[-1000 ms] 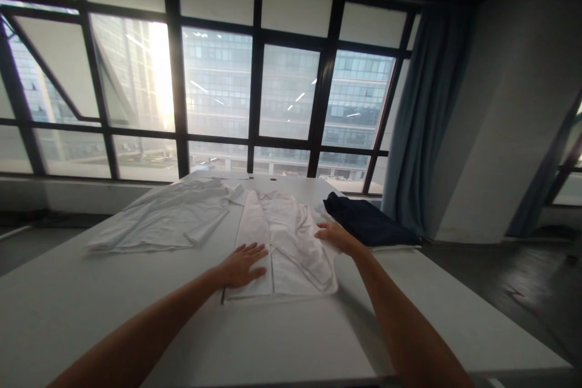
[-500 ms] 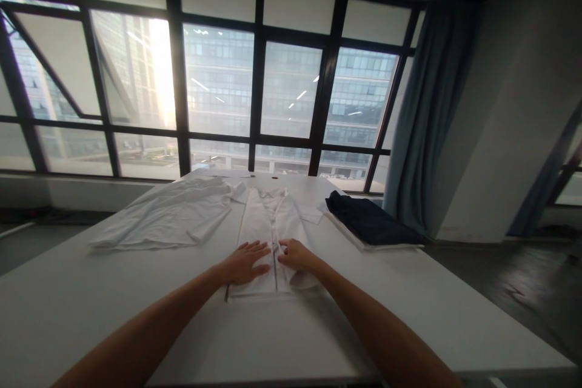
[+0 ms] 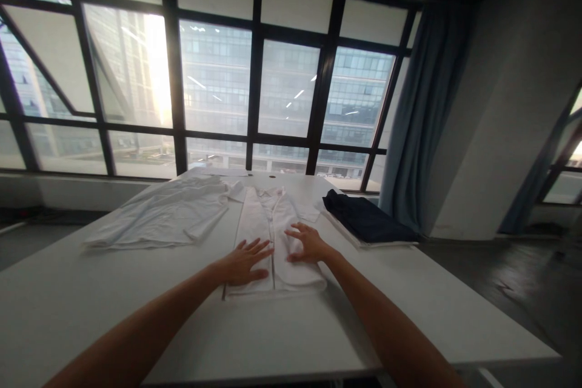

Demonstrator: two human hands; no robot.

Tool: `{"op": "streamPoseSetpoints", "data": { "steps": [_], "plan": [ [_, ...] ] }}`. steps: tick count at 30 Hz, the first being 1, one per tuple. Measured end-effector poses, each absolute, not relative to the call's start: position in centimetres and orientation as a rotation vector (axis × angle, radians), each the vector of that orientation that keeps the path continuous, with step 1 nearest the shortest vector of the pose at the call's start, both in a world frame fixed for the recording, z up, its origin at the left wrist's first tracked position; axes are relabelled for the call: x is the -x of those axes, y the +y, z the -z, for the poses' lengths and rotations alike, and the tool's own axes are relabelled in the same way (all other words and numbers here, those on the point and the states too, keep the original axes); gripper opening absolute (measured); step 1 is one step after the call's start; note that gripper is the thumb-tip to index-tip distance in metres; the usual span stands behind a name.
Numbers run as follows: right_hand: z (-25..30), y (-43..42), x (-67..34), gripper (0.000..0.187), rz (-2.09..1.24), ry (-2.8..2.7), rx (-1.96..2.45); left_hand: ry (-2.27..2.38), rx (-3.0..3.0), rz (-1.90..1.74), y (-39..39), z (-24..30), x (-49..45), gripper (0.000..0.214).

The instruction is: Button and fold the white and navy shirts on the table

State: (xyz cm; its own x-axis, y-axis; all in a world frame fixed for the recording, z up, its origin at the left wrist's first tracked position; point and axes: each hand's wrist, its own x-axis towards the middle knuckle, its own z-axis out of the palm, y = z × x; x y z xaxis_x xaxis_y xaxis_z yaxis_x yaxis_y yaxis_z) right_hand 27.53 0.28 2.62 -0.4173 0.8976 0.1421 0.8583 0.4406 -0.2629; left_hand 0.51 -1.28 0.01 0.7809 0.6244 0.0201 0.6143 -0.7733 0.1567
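A white shirt (image 3: pixel 282 215) lies on the white table (image 3: pixel 254 339) with its collar away from me and both front panels folded in, leaving a narrow dark gap down the middle. On the left panel, near the hem, rests my left hand (image 3: pixel 245 262), open with fingers spread flat. My right hand (image 3: pixel 308 244) is over the right panel, its fingers apart and curved, holding nothing; whether its fingertips touch the cloth is hard to tell. A sleeve end sticks out at the shirt's right side.
Another white shirt (image 3: pixel 159 215) is spread on the table's left. Dark navy folded clothing (image 3: pixel 368 218) sits on a pale folded piece at the right. White sheets lie near the far edge. Beyond stand a large window (image 3: pixel 218 79) and a blue curtain (image 3: pixel 427 115).
My right hand has let go of the right panel's inner edge, opened and shifted right. That panel now lies flatter. The left hand has stayed nearly in place.
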Motion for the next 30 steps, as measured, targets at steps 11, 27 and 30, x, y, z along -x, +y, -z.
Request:
{"op": "streamPoseSetpoints", "data": {
  "steps": [11,27,30],
  "plan": [
    [-2.8,-0.7,-27.8,0.115,-0.668,-2.796,1.43,0.879,-2.837,-0.074,-2.3,-1.0,-0.6,0.068],
    [-1.0,1.4,-30.2,0.068,-0.343,-2.587,1.225,0.414,-2.783,-0.348,-4.2,-3.2,-1.2,0.033],
    [-1.9,0.9,-30.0,0.059,-0.436,-2.649,1.124,0.535,-2.728,-0.518,-3.3,-2.3,-1.5,0.039]
  ]
}}
